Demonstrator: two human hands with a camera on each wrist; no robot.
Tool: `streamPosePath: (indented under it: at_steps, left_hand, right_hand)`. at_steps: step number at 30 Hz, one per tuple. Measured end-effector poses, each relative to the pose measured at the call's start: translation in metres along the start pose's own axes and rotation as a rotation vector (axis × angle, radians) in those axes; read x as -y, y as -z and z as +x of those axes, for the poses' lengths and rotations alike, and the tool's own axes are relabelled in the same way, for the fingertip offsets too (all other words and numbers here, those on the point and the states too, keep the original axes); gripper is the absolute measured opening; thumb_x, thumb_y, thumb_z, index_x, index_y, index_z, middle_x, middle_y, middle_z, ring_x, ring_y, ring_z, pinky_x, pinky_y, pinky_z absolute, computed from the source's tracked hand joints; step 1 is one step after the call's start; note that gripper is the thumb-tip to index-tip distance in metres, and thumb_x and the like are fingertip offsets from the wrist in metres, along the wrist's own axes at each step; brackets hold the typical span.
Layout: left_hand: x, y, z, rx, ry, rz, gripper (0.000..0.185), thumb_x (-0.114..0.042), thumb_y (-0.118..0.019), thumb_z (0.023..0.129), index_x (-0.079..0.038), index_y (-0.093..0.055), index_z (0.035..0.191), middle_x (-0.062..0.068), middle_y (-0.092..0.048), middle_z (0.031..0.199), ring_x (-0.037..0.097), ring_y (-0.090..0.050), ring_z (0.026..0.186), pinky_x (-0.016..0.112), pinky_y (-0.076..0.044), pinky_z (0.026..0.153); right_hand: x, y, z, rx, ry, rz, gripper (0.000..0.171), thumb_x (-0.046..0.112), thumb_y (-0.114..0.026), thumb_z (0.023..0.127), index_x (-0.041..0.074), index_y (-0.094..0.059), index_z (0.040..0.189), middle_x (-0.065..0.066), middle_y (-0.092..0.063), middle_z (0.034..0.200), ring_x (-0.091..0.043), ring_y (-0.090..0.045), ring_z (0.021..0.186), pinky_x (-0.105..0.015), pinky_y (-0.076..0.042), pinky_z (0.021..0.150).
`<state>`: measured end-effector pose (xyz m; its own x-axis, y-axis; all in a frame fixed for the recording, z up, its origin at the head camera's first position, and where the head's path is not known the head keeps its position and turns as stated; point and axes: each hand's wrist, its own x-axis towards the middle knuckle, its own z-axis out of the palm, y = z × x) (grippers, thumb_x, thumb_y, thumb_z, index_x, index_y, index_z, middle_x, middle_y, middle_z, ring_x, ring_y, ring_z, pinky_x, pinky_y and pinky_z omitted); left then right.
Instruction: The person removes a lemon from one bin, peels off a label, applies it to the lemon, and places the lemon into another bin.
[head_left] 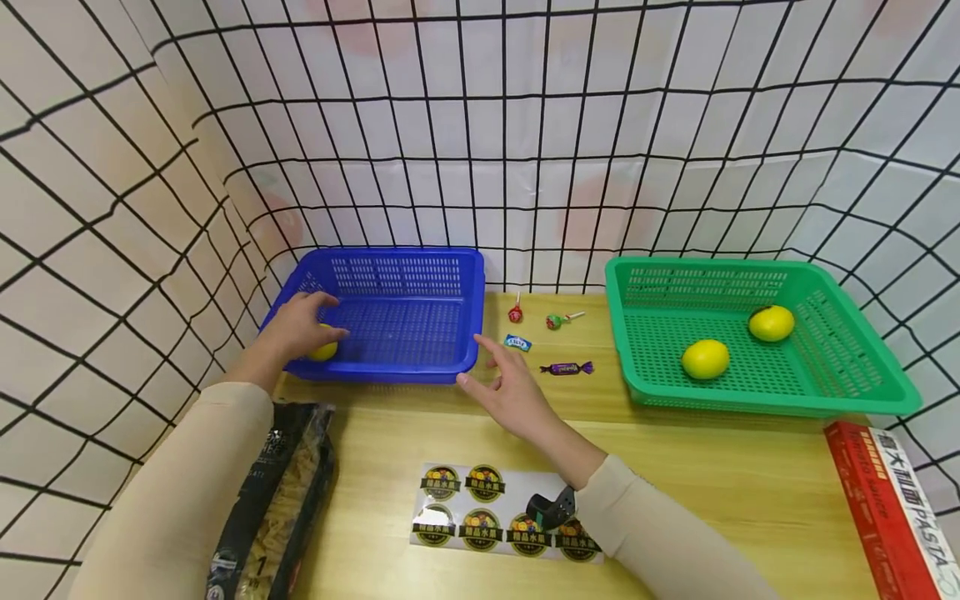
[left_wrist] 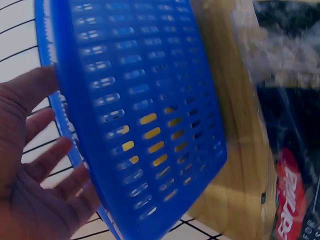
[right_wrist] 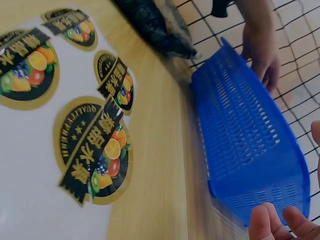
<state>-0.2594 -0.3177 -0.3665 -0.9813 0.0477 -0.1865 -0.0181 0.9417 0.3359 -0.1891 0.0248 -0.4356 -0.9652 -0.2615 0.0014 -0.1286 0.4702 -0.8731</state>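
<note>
A blue plastic basket (head_left: 405, 374) stands at the left with a yellow lemon (head_left: 324, 352) in its front left corner. Over that corner, my left hand (head_left: 303, 323) has its fingers spread beside the lemon, which it partly hides. The left wrist view shows the left hand (left_wrist: 45, 165) at the basket's rim (left_wrist: 65, 100), and yellow shows through the slots. At the basket's front right corner, my right hand (head_left: 510, 387) holds its thumb and index finger apart, nothing between them; whether they touch the rim I cannot tell.
A green basket (head_left: 750, 404) on the right holds two lemons (head_left: 705, 359). Between the baskets lie two lollipops (head_left: 515, 314), a blue-wrapped sweet (head_left: 517, 342) and a purple-wrapped candy (head_left: 567, 368). A pasta bag (head_left: 281, 500), a sticker sheet (head_left: 468, 537) and a red box (head_left: 873, 508) lie nearer; black wire mesh surrounds the table.
</note>
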Motion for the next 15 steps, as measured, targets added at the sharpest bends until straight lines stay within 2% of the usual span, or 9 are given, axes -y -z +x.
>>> streamPosePath:
  at_steps: [3,6,10,15]
  left_hand:
    - [-0.001,0.0,0.008,0.024,-0.011,0.003,0.07,-0.032,-0.072,0.095,-0.006,-0.042,0.152,0.033,-0.025,0.161,0.054,-0.023,0.148,0.07,-0.028,0.117]
    - [-0.001,-0.001,0.014,0.039,-0.02,0.005,0.074,-0.032,-0.075,0.093,-0.006,-0.041,0.153,0.034,-0.023,0.161,0.056,-0.023,0.147,0.072,-0.028,0.116]
    - [0.005,-0.003,0.019,0.071,0.005,-0.012,0.081,-0.033,-0.077,0.091,-0.009,-0.036,0.156,0.032,-0.018,0.163,0.057,-0.017,0.149,0.073,-0.026,0.116]
    - [0.019,-0.007,0.021,0.104,0.022,-0.031,0.093,-0.034,-0.08,0.088,-0.012,-0.027,0.161,0.033,-0.011,0.166,0.056,-0.013,0.151,0.074,-0.023,0.116]
  right_hand:
    - [0.0,-0.002,0.009,-0.005,-0.013,-0.022,0.077,0.052,-0.069,0.094,0.034,-0.033,0.159,-0.019,-0.049,0.141,-0.02,-0.064,0.086,-0.03,-0.057,0.063]
    - [-0.001,-0.004,0.017,-0.013,-0.017,-0.041,0.076,0.052,-0.067,0.095,0.034,-0.031,0.16,-0.018,-0.05,0.142,-0.027,-0.065,0.1,-0.033,-0.058,0.07]
    - [-0.004,-0.008,0.026,0.002,-0.026,-0.044,0.074,0.051,-0.065,0.096,0.035,-0.031,0.16,-0.013,-0.052,0.143,-0.03,-0.057,0.12,-0.036,-0.056,0.08]
    - [-0.005,-0.011,0.031,0.05,-0.062,-0.018,0.073,0.051,-0.063,0.098,0.038,-0.028,0.161,-0.012,-0.049,0.141,-0.025,-0.057,0.114,-0.038,-0.052,0.085]
